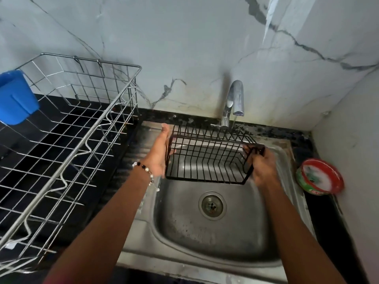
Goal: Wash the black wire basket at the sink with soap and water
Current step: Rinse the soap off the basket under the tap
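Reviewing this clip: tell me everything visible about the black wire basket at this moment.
The black wire basket is a small rectangular rack of thin, dark-coated metal rods, with close parallel bars forming its floor and sides. It is held over the steel sink, tilted, with its far edge just under the tap, where a thin stream seems to run. The left hand presses flat against its left end; the right hand grips the right end. It looks empty; no suds are discernible.

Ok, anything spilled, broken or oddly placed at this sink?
Nothing stands out. Both hands hold the black wire basket over the sink under the tap; the soap tub sits open on the counter.
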